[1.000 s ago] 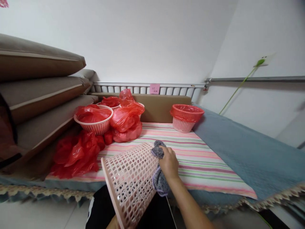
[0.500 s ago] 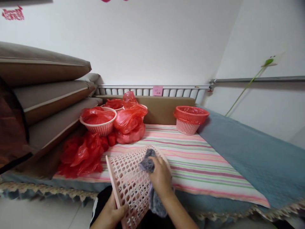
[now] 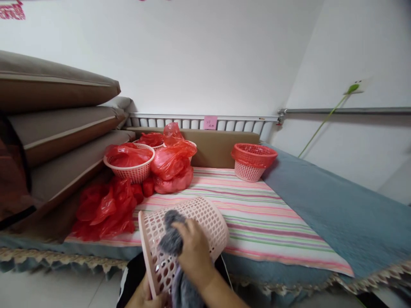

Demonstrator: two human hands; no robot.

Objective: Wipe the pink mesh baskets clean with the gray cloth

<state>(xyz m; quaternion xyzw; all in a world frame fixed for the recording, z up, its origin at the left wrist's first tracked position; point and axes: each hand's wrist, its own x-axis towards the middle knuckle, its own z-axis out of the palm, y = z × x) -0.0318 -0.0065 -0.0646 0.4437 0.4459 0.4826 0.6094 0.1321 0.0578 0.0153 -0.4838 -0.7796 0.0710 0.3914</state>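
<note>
A crumpled grey cloth (image 3: 171, 241) touches a sideways-tilted, perforated pink basket (image 3: 210, 220).

Item 1: Pink paper note (image 3: 210, 122), one, at the top rail of the white radiator (image 3: 237, 117). Dark handwriting in two short lines; the upper consists of a few slanting and upright strokes, the lower sits toward the right. Too small and blurred for a sure reading.

Item 2: Pinkish-red wall decal (image 3: 12, 13), one, on the white wall (image 3: 199, 55), upper left corner. Cut-out, letter-like shapes, cropped by the picture's edge; wording illegible.
</note>
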